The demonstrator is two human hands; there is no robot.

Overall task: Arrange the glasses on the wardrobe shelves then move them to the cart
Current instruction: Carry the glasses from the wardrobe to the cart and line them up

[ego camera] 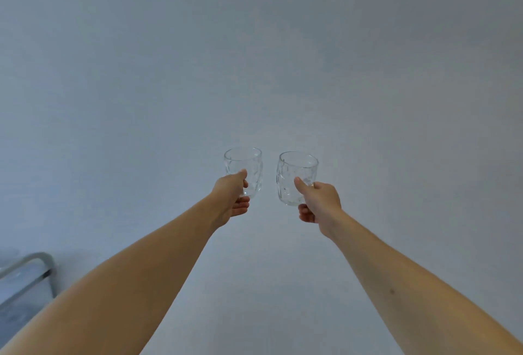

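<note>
Two clear, dimpled glass mugs are held up side by side in front of a plain pale wall. My left hand (232,199) grips the left glass (245,162) by its handle, thumb on top. My right hand (318,203) grips the right glass (295,173) the same way, thumb against its side. Both glasses stand upright, look empty and sit a small gap apart. Both arms are stretched forward. No wardrobe shelf is in view.
A grey metal rail with a rounded corner, part of the cart (42,260), shows at the lower left edge, below my left forearm. The plain wall (254,57) fills everything else.
</note>
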